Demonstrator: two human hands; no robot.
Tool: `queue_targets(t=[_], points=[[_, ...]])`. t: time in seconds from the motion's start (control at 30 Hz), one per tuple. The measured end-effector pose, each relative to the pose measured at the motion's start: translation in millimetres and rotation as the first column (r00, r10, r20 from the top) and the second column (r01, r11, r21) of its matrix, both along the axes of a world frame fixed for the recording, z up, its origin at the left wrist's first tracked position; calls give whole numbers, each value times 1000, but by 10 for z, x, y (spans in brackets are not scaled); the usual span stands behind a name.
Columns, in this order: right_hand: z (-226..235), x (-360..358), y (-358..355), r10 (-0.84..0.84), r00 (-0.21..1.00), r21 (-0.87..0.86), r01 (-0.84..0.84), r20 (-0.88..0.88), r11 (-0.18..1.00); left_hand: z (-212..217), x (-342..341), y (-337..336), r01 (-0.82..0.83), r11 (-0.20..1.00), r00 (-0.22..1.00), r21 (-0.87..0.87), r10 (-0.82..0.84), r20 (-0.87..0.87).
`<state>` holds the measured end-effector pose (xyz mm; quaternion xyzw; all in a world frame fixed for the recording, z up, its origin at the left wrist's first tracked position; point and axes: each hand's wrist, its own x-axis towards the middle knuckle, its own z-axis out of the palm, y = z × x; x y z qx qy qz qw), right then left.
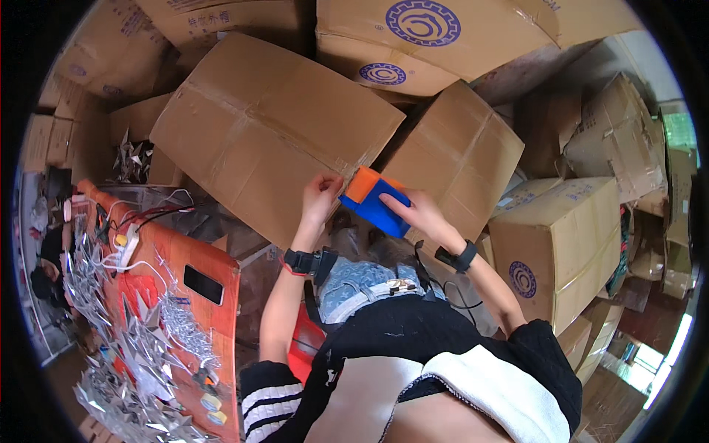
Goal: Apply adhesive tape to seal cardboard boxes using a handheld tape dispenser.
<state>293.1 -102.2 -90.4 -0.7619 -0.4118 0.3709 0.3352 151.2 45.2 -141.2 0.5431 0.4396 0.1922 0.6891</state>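
My right hand (422, 213) is closed round a boxy blue-and-orange tool (377, 214), thumb on its blue face; its exact kind is unclear, though it resembles a packing tape dispenser. The orange end points up and left, at the near right corner of a large brown carton (273, 133). Just left of the tool, my left hand (320, 198) is raised by that carton's edge, its fingers curled together in a pinch. Whatever may be between those fingers is too small to make out. Clear tape runs across the carton's top.
A second brown carton (458, 148) lies beside the first, with more stacked behind and at right (557, 251). At left stands a red-orange table (225, 332) bearing a phone (203, 285), a power strip (128, 247) and silvery star-shaped pieces (140, 340). A red seat (306, 343) shows beside me.
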Motion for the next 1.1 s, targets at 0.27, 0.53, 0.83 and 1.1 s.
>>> queue_targets(t=[0.27,0.53,0.83,1.1], points=[[-141,-80,-261,-5,995,-197,-14,-96,980,-1026,-439,258,-141,990,980,-21,137,-144],[-475,117,-595,-164,986,-355,153,-1,922,-989,-16,733,110,952,940,286,-6,-342],[-830,361,-335,-116,990,-381,136,76,914,-1219,200,782,96,936,916,339,50,-398],[-977,335,-286,-103,994,-344,111,42,933,-1590,159,760,58,921,858,384,150,-490]])
